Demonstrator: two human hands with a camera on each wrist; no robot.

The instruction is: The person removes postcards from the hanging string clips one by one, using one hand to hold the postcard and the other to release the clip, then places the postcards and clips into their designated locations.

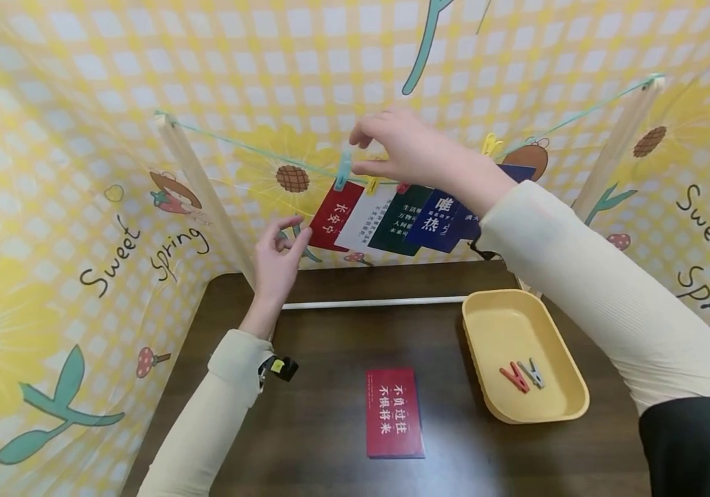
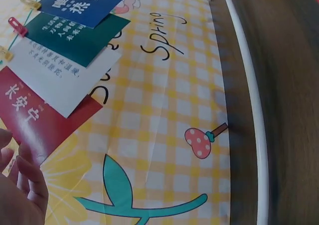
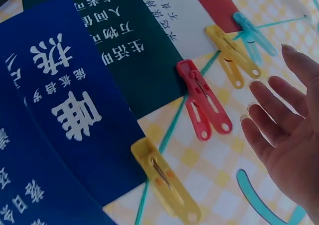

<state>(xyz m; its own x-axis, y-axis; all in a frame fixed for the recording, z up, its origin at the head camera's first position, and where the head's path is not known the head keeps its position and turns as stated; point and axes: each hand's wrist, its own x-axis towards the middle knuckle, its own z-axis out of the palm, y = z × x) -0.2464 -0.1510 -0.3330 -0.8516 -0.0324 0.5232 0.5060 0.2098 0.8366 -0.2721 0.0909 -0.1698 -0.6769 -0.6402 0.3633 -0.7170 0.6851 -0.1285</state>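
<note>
My right hand [image 1: 401, 148] is beside the light blue clothespin [image 1: 343, 170], thumb and fingers apart. In the right wrist view its fingers [image 3: 274, 115] are loosely spread, with nothing between them. That clothespin grips the top of a red card [image 1: 328, 222] on a green string [image 1: 237, 143]. My left hand [image 1: 277, 259] is at the red card's left edge, thumb and forefinger apart. Alongside hang a white card [image 1: 361, 221], a dark green card [image 1: 400, 224] and blue cards [image 1: 432, 224]. Yellow clothespins [image 3: 167, 182] and a red clothespin [image 3: 204, 98] hold them.
The string spans two wooden posts [image 1: 202, 186]. A yellow tray [image 1: 504, 310] at right holds a red clothespin [image 1: 514, 377] and a grey clothespin [image 1: 535, 374]. A stack of red cards [image 1: 394, 414] lies on the dark table [image 1: 324, 386]. A white bar [image 1: 373, 302] runs along the back.
</note>
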